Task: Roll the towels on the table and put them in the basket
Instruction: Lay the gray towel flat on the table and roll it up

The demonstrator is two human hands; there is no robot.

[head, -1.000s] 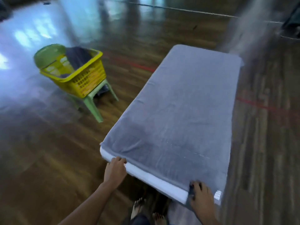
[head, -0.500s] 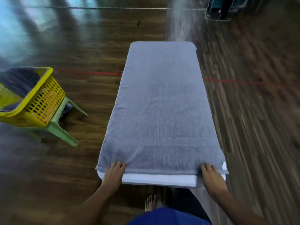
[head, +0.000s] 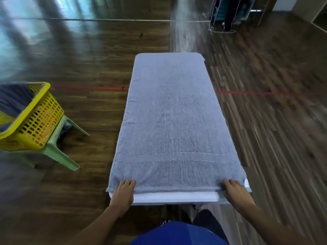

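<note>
Grey terry-cloth towel [head: 169, 121] in my grip: matt, napped, faintly creased, two stitched bands. White table edge [head: 175, 197]: smooth, matt. Yellow latticed plastic basket [head: 40, 124]: slight sheen. Pale green plastic stool [head: 62, 156]: smooth. Dark wood-plank floor [head: 88, 59]: glossy, reflective.

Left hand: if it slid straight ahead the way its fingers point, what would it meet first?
The left hand meets only the grey towel that its fingertips touch; past that, the way looks free to the towel's far end.
</note>
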